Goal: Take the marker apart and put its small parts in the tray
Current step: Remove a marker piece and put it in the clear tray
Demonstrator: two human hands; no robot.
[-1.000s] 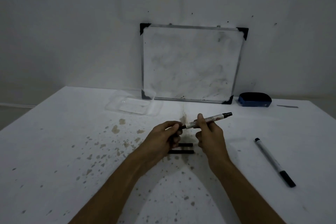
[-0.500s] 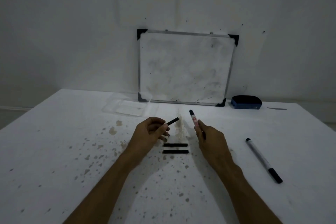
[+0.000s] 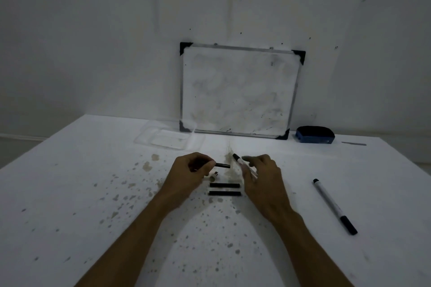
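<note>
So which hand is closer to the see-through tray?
Left. The left hand, pinching a black cap, sits just in front of the clear tray. The right hand, with the marker body, is farther right.

Two markers [image 3: 245, 166] [image 3: 334, 207], two black sticks [image 3: 224, 185] [image 3: 224, 193], one tray [image 3: 149, 138].

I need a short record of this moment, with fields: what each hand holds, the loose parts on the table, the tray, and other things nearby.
left hand: pinches a black cap
right hand: holds the marker body, tip up
loose parts: two black sticks side by side between the hands
tray: clear; no dark part seen inside
other: second marker, whiteboard, blue eraser
</note>
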